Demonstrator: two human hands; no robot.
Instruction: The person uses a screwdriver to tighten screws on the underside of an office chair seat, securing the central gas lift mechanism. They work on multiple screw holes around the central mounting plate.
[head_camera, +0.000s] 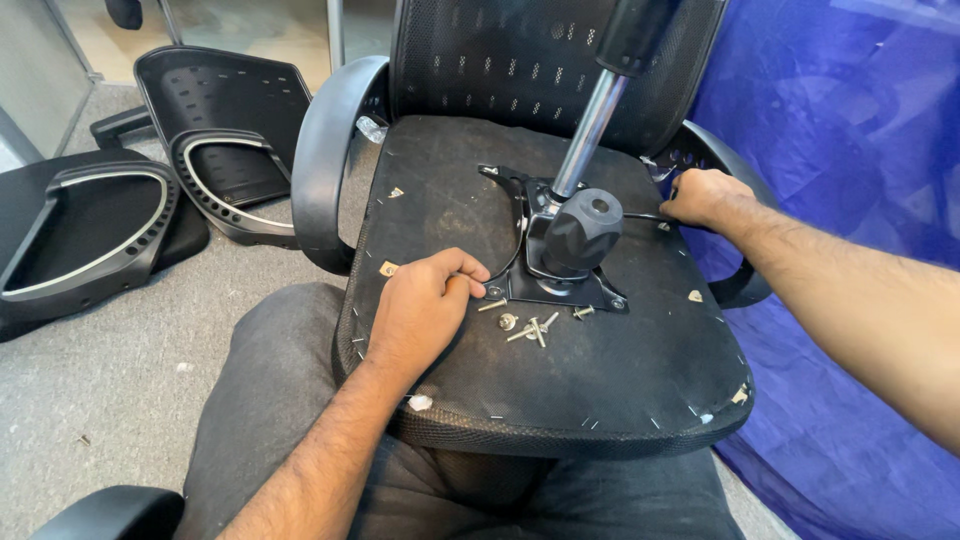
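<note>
Black fabric of an upturned chair seat (560, 390) is rested across the lap. The left hand (425, 305) is curled at the corner of the metal plate (560, 285), fingertips pinched there; what is held cannot be told. Loose bolts (528, 327) are laid just beside the plate, so the plate appears partly unbolted. The knob (583, 230) and steel column (590, 125) are seen attached. The right hand (708, 197) is closed on a lever (640, 215). Spare chair parts (150, 190) are left on the floor.
</note>
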